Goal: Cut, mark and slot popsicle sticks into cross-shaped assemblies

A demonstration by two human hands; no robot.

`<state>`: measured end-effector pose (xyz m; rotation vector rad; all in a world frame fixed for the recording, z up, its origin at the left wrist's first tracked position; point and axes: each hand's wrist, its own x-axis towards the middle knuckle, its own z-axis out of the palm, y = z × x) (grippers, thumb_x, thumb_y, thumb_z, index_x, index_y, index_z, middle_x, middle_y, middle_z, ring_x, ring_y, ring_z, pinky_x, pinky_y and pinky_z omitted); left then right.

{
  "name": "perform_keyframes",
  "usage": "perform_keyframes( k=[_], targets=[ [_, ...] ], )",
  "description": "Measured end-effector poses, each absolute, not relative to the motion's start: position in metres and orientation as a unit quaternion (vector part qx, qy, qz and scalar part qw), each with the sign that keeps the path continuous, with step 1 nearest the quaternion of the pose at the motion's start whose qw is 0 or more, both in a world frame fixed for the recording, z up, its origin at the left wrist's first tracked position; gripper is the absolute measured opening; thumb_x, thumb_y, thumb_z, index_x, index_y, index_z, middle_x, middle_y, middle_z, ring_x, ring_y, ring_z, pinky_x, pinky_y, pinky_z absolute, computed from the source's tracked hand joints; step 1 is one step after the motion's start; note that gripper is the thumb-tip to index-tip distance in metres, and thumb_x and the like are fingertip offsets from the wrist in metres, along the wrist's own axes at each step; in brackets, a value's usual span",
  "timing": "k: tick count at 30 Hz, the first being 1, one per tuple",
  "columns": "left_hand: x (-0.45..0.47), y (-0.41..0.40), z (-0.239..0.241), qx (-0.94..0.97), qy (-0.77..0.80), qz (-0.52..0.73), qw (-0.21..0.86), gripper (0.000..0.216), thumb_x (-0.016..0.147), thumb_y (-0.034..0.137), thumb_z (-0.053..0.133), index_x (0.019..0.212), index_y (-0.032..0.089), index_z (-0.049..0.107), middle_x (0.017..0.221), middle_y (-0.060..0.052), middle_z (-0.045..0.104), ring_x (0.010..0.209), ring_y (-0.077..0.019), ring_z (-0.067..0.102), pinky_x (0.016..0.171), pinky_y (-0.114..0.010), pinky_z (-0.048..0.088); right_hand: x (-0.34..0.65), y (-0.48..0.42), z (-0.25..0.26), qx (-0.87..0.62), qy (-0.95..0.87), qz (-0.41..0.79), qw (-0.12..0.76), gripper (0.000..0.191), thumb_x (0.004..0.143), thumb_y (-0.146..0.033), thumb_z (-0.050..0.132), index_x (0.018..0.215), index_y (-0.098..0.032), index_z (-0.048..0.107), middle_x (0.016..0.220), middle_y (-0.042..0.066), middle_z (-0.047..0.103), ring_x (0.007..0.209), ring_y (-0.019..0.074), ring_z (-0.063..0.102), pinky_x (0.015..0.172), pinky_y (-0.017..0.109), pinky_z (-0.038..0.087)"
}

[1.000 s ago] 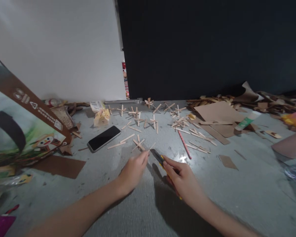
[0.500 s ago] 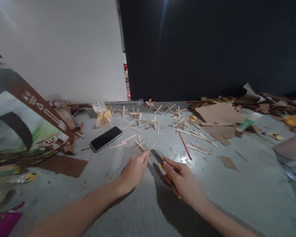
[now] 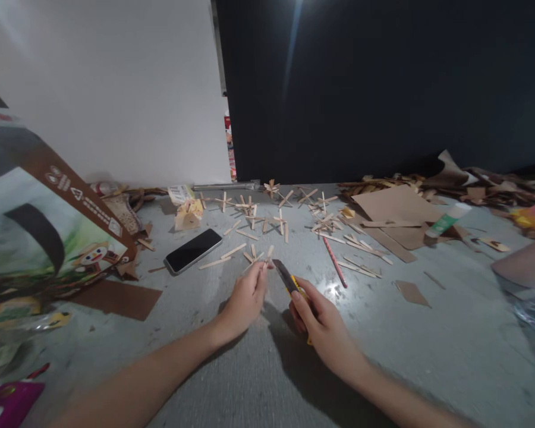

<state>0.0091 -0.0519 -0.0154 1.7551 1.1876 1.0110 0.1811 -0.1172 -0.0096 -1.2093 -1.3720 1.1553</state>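
Observation:
My left hand (image 3: 246, 291) is closed, its thumb and fingers pinching a small, thin wooden stick (image 3: 271, 252) whose pale tip pokes up past the fingertips. My right hand (image 3: 321, 318) grips a yellow and black utility knife (image 3: 288, 279). The knife's front end points up and left and comes close to the pinched stick; whether the blade touches it I cannot tell. Just beyond my left fingertips lie crossed wooden sticks (image 3: 252, 254), partly hidden by that hand. Farther back, several sticks joined into crosses (image 3: 280, 221) stand or lie on the grey surface.
A phone (image 3: 193, 251) lies left of the sticks, near a large printed bag (image 3: 66, 220). To the right are a red pencil (image 3: 335, 263), loose sticks (image 3: 359, 268), cardboard pieces (image 3: 395, 208) and a glue stick (image 3: 448, 221). A white panel and a black panel rise behind.
The stick in my left fingers has turned more upright. The knife in my right hand has moved slightly up and left, and its tip is nearer the left fingertips.

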Motion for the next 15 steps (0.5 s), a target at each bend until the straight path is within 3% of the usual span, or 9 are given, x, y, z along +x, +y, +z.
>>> perform_keyframes(
  k=[5, 15],
  targets=[
    [0.0097, -0.0481, -0.0204, 0.596, 0.448, 0.439, 0.501, 0.042, 0.101, 0.058, 0.046, 0.123, 0.021, 0.045, 0.060, 0.012, 0.037, 0.048, -0.0110, 0.036, 0.050, -0.022, 0.031, 0.1876, -0.1171, -0.0133, -0.533, -0.583, 0.408, 0.456, 0.056, 0.102, -0.059, 0.046, 0.132, -0.015, 0.063, 0.067, -0.002, 0.057, 0.056, 0.0150, 0.052, 0.049, 0.024, 0.039],
    [0.0083, -0.0502, -0.0208, 0.626, 0.439, 0.435, 0.476, 0.041, 0.099, 0.062, 0.051, 0.108, 0.022, 0.044, 0.058, 0.012, 0.043, 0.049, -0.0103, 0.038, 0.051, -0.023, 0.029, 0.1909, -0.1149, -0.0070, -0.538, -0.602, 0.383, 0.449, 0.055, 0.102, -0.050, 0.050, 0.143, -0.016, 0.063, 0.066, -0.001, 0.063, 0.057, 0.0170, 0.061, 0.056, 0.026, 0.048]
  ],
)
